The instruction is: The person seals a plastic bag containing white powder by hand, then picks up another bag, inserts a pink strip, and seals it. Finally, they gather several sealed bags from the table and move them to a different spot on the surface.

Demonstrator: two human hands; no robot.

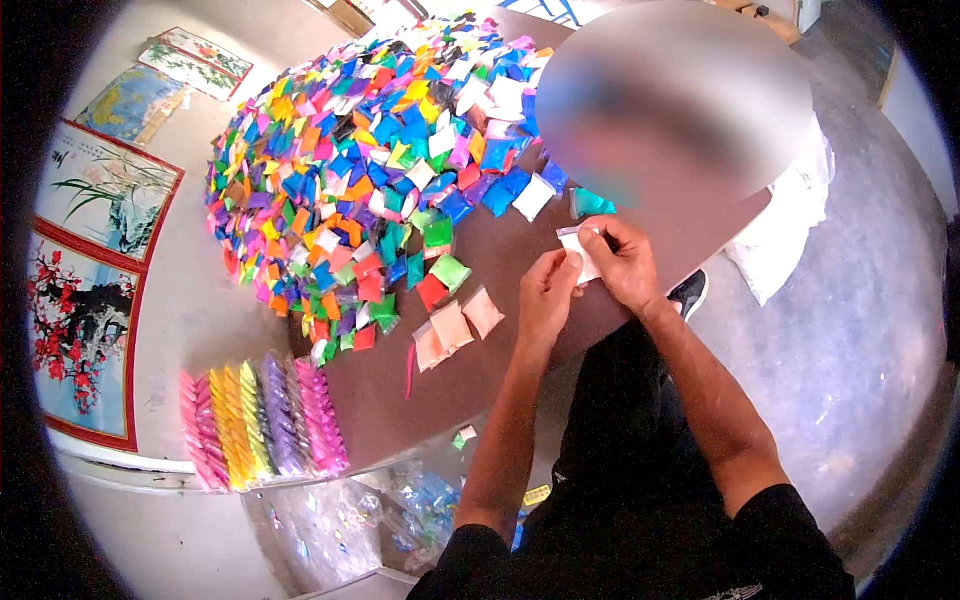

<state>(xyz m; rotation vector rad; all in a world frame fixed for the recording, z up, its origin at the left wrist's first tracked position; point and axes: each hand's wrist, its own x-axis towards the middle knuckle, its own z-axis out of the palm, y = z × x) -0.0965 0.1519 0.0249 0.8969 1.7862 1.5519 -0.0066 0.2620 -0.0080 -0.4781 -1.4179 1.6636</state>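
Observation:
Between my two hands, close to the table's front edge, is a small clear packet with pale content (587, 257). My left hand (548, 290) pinches its lower left side with thumb and fingers. At its upper right, my right hand (622, 262) has thumb and fingertips closed on it. Left of my hands, several peach-coloured packets (446, 333) lie on the brown table (510, 262). Beyond them rises a big heap of small packets (360, 150) in many colours. A teal packet (592, 202) lies just past my right hand.
Rows of twisted, wrapped colourful pieces (262, 420) stand at the table's left end. Clear plastic bags (350, 520) lie below. A blurred area covers the far right side of the table. A white sack (780, 235) is at the right edge.

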